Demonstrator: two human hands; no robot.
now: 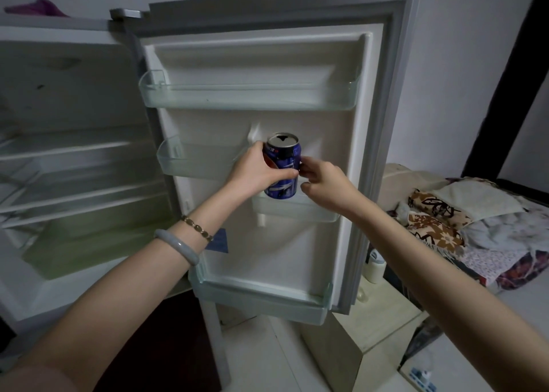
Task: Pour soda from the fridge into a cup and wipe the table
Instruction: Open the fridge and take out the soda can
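While can (pixel 282 166) is at door shelf (pixel 315 212), L hand (pixel 255 169) wraps it, R hand (pixel 322 184) pinches its side: lift straight up, keep upright; top looks open.

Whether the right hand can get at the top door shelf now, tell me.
Probably yes: the right hand is at the can, below the top door shelf, and nothing shows between them.

Nothing can be read: the blue can (pixel 282 170) bears small pale lettering under its rim, just above where the left hand (pixel 255 170) grips it, too blurred to make out.
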